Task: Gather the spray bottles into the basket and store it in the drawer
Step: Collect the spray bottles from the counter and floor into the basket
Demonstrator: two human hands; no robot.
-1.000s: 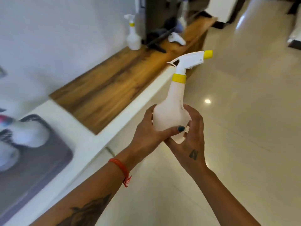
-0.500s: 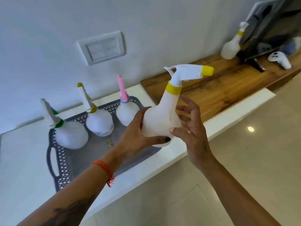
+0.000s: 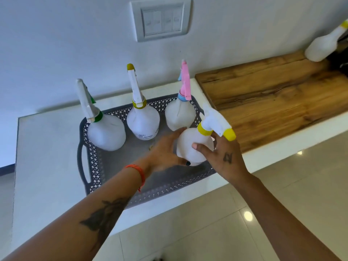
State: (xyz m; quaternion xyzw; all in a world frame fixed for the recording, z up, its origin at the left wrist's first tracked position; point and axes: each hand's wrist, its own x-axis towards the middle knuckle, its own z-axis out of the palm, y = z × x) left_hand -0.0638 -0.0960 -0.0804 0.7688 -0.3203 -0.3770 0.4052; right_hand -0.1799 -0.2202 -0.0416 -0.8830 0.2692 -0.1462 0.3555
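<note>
Three white spray bottles stand upright in a row inside the grey lattice basket (image 3: 90, 162): green-collared (image 3: 106, 133), yellow-collared (image 3: 143, 123), pink-topped (image 3: 179, 115). A fourth, yellow-nozzled bottle (image 3: 194, 146) tilts over the basket's right end. A fifth bottle (image 3: 322, 47) stands far right.

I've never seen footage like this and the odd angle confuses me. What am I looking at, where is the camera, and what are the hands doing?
There is no machine here: a person wears a wide-angle camera on the head, looking down at their own arms, which bends the view. A grey basket sits on a white counter, holding three upright spray bottles: green-collared, yellow-collared and pink-topped. The left hand and right hand together hold a fourth bottle, yellow-tipped, over the basket's right end. Another bottle stands on the wooden top at the far right.
</note>
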